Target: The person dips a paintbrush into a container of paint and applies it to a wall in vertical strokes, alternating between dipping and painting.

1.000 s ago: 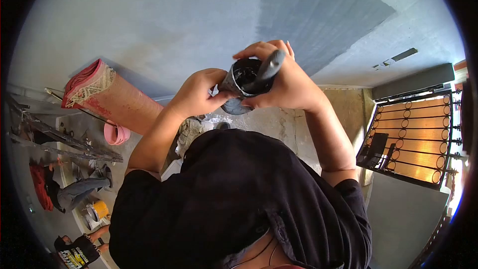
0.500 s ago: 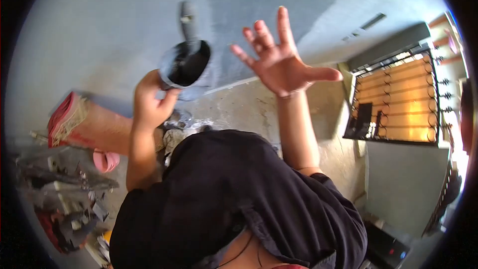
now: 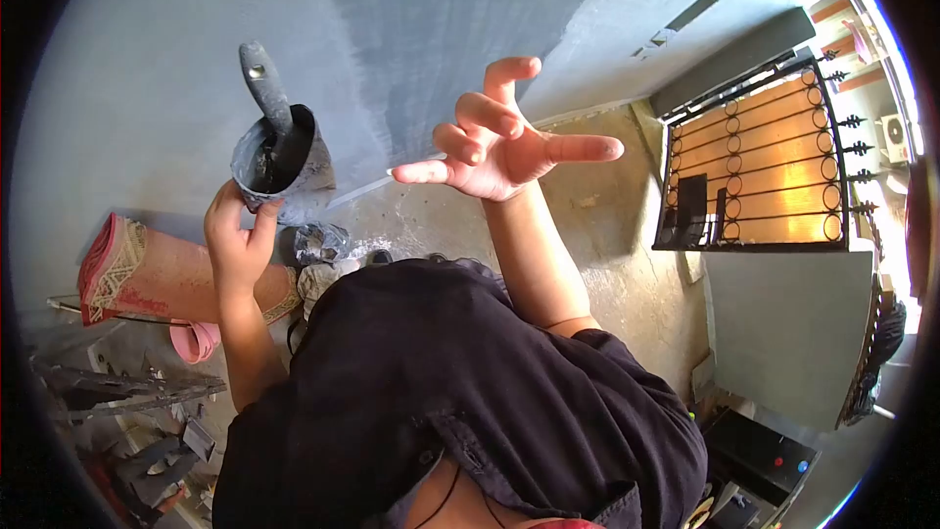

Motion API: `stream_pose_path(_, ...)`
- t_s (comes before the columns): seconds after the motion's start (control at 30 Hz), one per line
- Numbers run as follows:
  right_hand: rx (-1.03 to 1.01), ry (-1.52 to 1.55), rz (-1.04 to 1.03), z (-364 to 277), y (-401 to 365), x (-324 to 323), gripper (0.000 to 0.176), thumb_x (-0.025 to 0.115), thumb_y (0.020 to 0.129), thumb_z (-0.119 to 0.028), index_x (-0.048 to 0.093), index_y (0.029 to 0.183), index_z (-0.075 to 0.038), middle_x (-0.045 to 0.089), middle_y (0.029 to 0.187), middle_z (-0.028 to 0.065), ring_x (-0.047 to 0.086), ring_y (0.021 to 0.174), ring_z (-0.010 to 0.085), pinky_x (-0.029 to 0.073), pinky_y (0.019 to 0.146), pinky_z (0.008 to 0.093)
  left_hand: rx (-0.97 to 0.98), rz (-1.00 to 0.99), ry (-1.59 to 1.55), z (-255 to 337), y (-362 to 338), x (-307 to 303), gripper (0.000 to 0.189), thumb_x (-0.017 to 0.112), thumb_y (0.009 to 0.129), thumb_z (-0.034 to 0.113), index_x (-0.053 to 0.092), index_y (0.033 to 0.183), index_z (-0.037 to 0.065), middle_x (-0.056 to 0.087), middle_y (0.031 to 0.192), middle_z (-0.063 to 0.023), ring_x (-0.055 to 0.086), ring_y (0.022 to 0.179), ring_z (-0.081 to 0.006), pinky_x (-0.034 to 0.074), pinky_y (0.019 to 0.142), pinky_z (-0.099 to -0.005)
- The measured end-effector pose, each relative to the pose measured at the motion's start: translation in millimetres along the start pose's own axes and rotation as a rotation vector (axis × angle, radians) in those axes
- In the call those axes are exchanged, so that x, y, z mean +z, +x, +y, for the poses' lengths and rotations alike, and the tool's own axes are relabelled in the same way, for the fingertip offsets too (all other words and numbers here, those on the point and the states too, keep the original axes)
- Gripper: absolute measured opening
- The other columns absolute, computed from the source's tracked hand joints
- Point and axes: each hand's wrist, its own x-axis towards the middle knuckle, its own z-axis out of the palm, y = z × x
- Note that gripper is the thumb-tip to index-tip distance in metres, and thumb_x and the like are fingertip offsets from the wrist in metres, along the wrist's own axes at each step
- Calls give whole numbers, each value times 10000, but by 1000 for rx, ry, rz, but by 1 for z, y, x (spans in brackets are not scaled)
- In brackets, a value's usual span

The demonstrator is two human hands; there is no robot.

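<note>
My left hand grips a paint-stained pot from below and the side, its mouth tilted toward me. A paintbrush stands in the pot, its worn grey handle sticking up past the rim. The bristles are hidden inside, among dark paint. My right hand is raised in the air with nothing in it, palm toward me, thumb and little finger spread and the other fingers partly bent. Beyond both hands is a pale blue-grey wall with a darker grey painted patch.
At left lies a rolled red carpet, with a pink container beside it. A plastic bag rests on the stained concrete floor. Cluttered boards fill the lower left. A black metal grille stands at right.
My left hand has moved left and slightly down with the pot and brush. My right hand has shifted left and down, and its middle fingers have bent. The view has turned a little.
</note>
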Motion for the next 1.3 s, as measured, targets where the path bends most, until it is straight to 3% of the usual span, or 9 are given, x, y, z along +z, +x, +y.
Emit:
stream_pose_path(0.07,-18,12,4,-2,-7,-4,945,877,651,-617,457,1443,-317,621,1264,-37,532,1272,232,172,1192,705,16,23,-2,8,-2,4,199,751,876,146,654,940,-15,634,823,-134,593,707,-287,463,653,-366)
stream_pose_path(0.13,-71,-187,328,-3,-8,-6,897,820,716,-660,463,1376,-167,626,1178,70,572,1169,244,353,1136,588,37,15,24,9,-5,8,192,754,857,144,641,894,-7,620,793,-145,603,713,-334,468,650,-399)
stream_pose_path(0.17,-49,-452,664,-1,-4,12,753,873,752,-507,512,1260,-85,627,1099,86,593,1081,206,427,1058,447,14,-4,30,13,-7,8,188,754,852,138,635,876,-5,616,782,-144,602,713,-340,469,648,-405)
stream_pose_path(0.23,127,-1140,845,3,8,22,716,941,686,-361,556,1210,-59,634,1098,85,594,1067,183,427,1015,366,10,2,12,20,-7,11,207,769,838,142,623,845,-4,611,767,-138,593,693,-335,462,616,-391)
stream_pose_path(0.27,130,-1389,799,8,11,22,714,973,613,-263,580,1170,-53,635,1104,62,582,1064,180,412,986,352,-29,4,20,28,-6,10,220,781,830,148,623,844,-4,607,756,-132,583,672,-321,455,596,-380)
stream_pose_path(0.47,47,-2130,420,42,36,36,933,968,550,-438,538,1273,-36,558,1260,130,479,1202,306,359,1022,431,-177,74,-27,60,-4,25,234,796,859,167,639,875,-5,605,696,-84,535,562,-179,427,533,-318)
stream_pose_path(0.6,35,-2086,485,55,23,23,1137,981,532,-468,401,1391,-1,494,1350,163,470,1250,284,342,1072,423,-228,154,-125,75,-8,27,200,777,889,145,667,931,-17,635,734,-50,553,607,-115,443,553,-278)
stream_pose_path(0.97,216,-1939,749,73,-13,19,1036,963,600,-436,436,1382,-8,513,1307,151,467,1186,304,378,1033,444,-192,246,-169,90,-23,14,173,755,904,117,669,919,-33,671,799,-86,592,686,-140,478,637,-292)
stream_pose_path(1.3,150,-1856,651,69,-2,27,1020,973,599,-389,440,1385,-17,506,1343,142,460,1224,287,384,1043,423,-268,195,-258,92,-32,5,181,751,909,120,665,935,-38,687,833,-87,598,726,-126,480,674,-277)
